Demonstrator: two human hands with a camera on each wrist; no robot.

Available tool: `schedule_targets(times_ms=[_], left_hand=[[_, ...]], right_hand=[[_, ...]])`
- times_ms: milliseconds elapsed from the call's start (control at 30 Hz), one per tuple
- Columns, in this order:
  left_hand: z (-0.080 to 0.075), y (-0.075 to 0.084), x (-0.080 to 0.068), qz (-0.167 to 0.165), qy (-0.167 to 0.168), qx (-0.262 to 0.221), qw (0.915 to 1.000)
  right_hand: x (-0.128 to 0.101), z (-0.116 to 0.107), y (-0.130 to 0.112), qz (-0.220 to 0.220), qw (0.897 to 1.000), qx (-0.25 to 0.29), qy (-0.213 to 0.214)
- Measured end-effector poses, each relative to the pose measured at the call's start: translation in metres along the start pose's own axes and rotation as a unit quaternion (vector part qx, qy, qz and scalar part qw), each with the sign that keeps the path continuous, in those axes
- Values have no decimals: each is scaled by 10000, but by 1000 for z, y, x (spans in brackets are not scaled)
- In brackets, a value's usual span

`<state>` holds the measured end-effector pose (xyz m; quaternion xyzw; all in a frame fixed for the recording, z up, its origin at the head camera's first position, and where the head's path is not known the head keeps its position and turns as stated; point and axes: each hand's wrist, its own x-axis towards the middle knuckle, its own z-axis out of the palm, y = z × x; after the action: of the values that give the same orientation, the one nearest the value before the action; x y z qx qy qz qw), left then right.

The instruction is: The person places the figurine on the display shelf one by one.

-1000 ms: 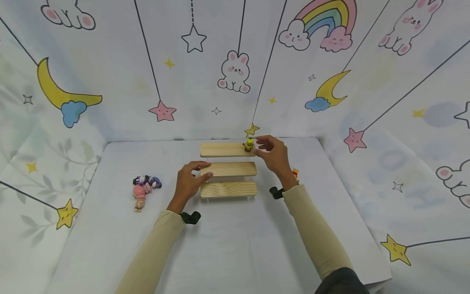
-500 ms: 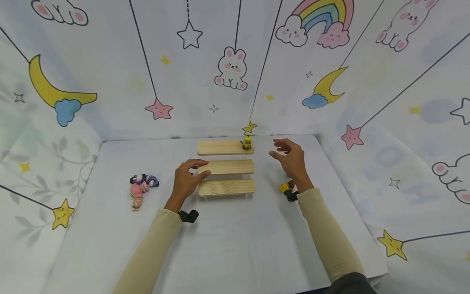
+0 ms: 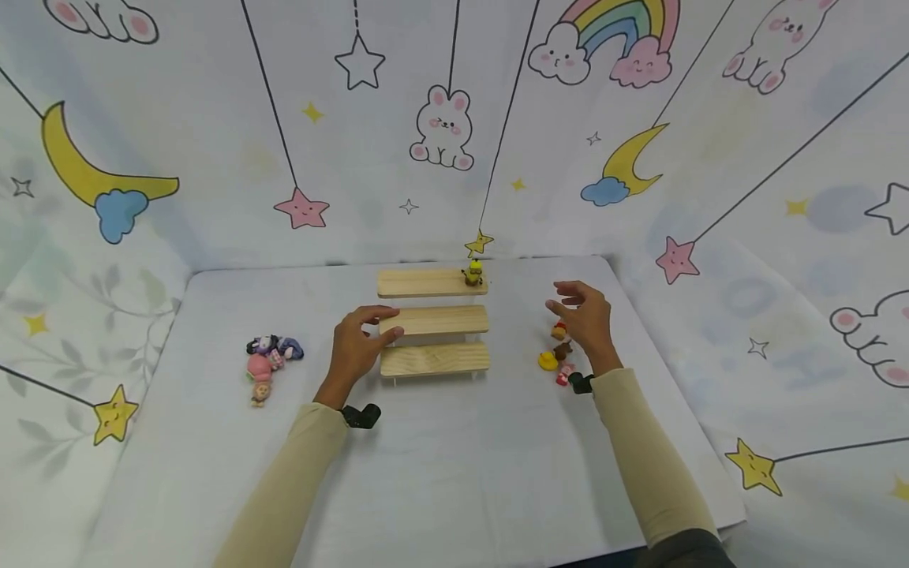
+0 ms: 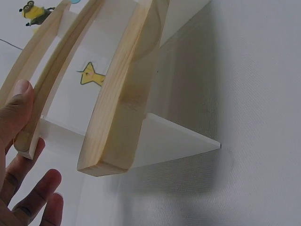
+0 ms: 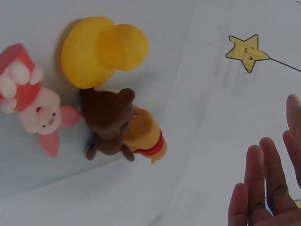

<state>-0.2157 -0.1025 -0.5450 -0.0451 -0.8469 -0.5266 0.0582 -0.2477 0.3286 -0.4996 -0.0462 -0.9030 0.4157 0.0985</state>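
A: Nearest first: what do the two arms do, taking the three-step wooden stand (image 3: 433, 319) as the landmark?

B: Both forearms, in beige sleeves, reach forward over the white table (image 3: 454, 473). The left hand (image 3: 355, 347) lies at the stand's left end, wrist low, thumb on the end of the middle step (image 3: 435, 319). In the left wrist view the thumb (image 4: 16, 106) lies along that step's end while the other fingers spread loosely below it. It touches without clasping; the hand is relaxed and unclenched.

A: And the right hand?

B: The right hand (image 3: 585, 319) hovers to the right of the stand, palm down, fingers straight and slightly spread. It holds nothing. The right wrist view shows its fingertips (image 5: 263, 188) apart from the toys.

A: Which toys lie there?

B: Just beside that hand, right of the stand: a yellow duck (image 5: 101, 56), a brown bear figure (image 5: 110, 120) lying over a yellow-and-red bear figure (image 5: 146, 136), and a pink piglet figure (image 5: 33, 110).

A: Left of the stand?

B: A small heap of pink and purple figures (image 3: 270, 359), well apart from the left hand.

A: Farthest?

B: A yellow minion figure (image 3: 473, 273) stands upright at the right end of the stand's top step (image 3: 426, 282).
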Motion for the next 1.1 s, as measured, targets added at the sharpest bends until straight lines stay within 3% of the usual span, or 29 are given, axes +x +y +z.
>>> schedule_targets(times_ms=[267, 1100], left_hand=[[-1, 1, 0, -5, -27, -73, 10000], [-2, 3, -1, -93, -41, -111, 9999]], right_hand=[[-3, 3, 22, 628, 9978, -159, -160], [-3, 21, 48, 1088, 9881, -1090, 2]])
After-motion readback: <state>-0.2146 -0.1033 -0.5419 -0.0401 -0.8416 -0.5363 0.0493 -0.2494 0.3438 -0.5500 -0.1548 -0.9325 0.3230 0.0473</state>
